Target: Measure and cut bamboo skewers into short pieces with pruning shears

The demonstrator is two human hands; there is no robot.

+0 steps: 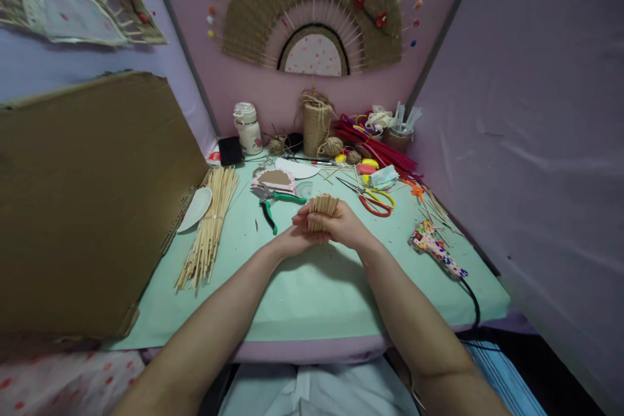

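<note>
A bundle of short thin wooden sticks (322, 207) stands between my two hands above the front middle of the table. My right hand (344, 223) wraps round the bundle from the right, its thumb across the front. From below and the left, my left hand (295, 239) is closed against the same sticks; part of its fingers is hidden behind them. Just left of my hands lie green-handled pliers (273, 200) with their jaws pointing away. Scissors (369, 197) with red and yellow handles rest to the right, blades spread a little.
A tied bundle of long sticks (209, 227) and a white oval piece (195, 209) lie left, beside a tall cardboard sheet (88, 208). A floral glue gun (436, 250) with a black cord is right. At the back stand a white bottle (249, 132) and a twine spool (316, 127).
</note>
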